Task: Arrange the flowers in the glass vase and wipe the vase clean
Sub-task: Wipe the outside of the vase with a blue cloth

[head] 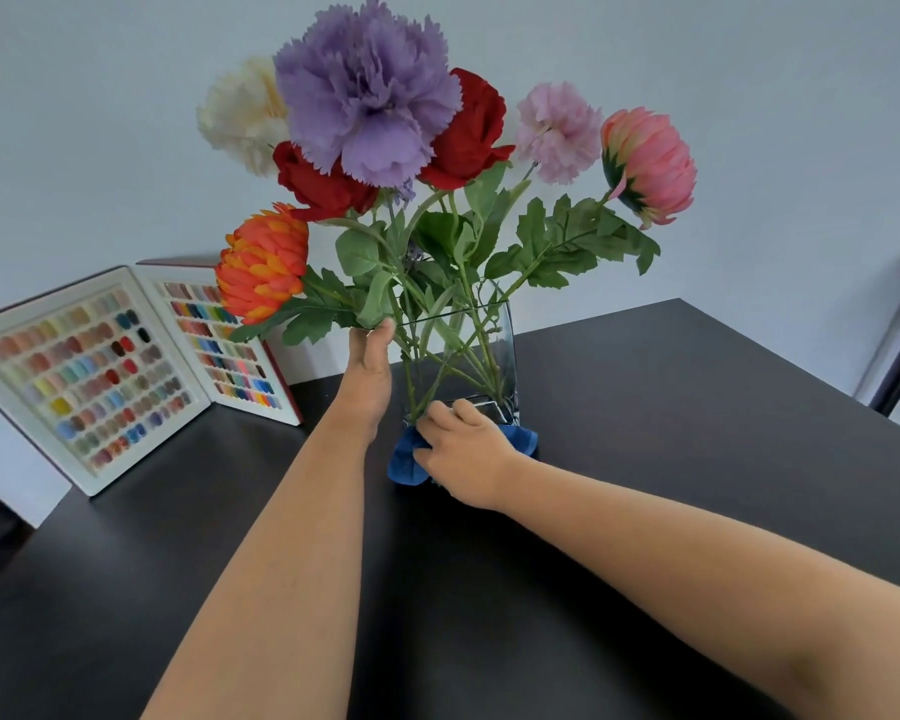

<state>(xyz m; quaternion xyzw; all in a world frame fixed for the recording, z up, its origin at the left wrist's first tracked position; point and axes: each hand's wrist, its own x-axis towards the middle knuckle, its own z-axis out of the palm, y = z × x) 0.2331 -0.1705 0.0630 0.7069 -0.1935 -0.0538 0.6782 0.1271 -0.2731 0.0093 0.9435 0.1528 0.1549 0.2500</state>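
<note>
While the left hand point(370, 368) grips the near left corner of the vase point(494, 350) up at the rim, fingers curled over the edge, the right hand point(461, 449) has a blue cloth point(405, 462) bunched under its curled fingers and pressed against the bottom front of the glass. Vase is a clear square glass one with a thick base, sitting upright on a dark table point(697, 407) toward the back middle, and you can see all the green stems crossing inside it. The flowers point(370, 96) are a pretty full bunch: big purple one on top, cream behind it, two red roses, a pale pink, a coral pink leaning out right, and an orange one drooping left. Off to the left an open nail colour chart point(100, 371) stands propped near the wall point(749, 122).
</note>
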